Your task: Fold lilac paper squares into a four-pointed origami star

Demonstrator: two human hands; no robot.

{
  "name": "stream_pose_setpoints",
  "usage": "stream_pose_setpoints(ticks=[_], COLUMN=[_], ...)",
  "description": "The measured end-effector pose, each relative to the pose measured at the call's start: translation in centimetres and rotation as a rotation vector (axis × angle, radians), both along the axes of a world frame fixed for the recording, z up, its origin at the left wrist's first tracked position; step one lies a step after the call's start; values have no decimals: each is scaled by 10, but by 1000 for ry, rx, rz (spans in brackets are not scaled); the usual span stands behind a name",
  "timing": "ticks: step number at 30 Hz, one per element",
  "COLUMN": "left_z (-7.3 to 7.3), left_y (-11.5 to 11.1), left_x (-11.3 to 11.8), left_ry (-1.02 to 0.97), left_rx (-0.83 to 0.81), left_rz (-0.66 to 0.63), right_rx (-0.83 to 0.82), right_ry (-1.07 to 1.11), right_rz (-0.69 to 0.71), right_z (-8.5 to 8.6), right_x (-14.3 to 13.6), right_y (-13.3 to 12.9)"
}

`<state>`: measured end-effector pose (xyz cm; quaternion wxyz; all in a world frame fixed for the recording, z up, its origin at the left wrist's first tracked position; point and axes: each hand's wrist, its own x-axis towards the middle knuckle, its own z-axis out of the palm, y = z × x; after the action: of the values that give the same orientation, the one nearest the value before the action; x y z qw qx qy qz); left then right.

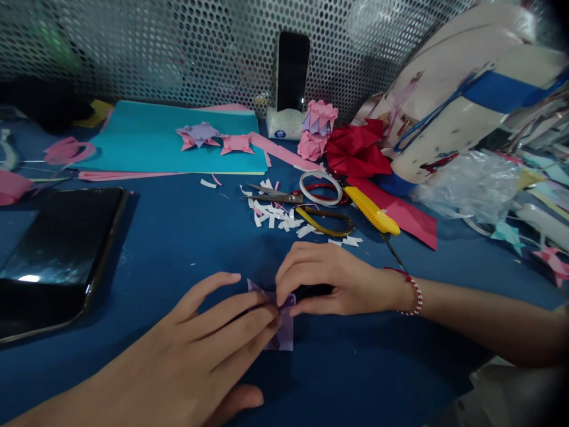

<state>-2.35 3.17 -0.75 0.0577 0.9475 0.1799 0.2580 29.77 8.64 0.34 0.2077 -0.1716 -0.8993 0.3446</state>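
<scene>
A small piece of purple paper with creases lies on the blue table in front of me. My left hand rests over its left part, fingers stretched out and fingertips pressing on the paper. My right hand, with a beaded bracelet at the wrist, pinches the paper's upper right part between thumb and fingers. Part of the paper is hidden beneath my left fingers.
Scissors, a white tape roll, a yellow cutter and paper scraps lie beyond my hands. A tablet is at left. Teal paper sheets, a propped phone and a bottle stand farther back.
</scene>
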Motion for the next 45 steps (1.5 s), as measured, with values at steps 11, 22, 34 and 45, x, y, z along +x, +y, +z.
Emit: stream_pose_setpoints(ticks=[11, 22, 34, 45], left_z=[4, 4, 14, 13], left_y=[2, 5, 10, 10], left_x=[2, -3, -1, 4], left_ry=[-2, 5, -28, -3], left_rx=[19, 9, -41, -54], left_rz=[6, 11, -25, -33], right_rx=[757, 911, 709, 366], right_ry=[-318, -592, -639, -215], right_rz=[146, 625, 575, 13], right_z=[37, 98, 89, 22], right_x=[5, -56, -44, -16], right_y=[13, 36, 56, 2])
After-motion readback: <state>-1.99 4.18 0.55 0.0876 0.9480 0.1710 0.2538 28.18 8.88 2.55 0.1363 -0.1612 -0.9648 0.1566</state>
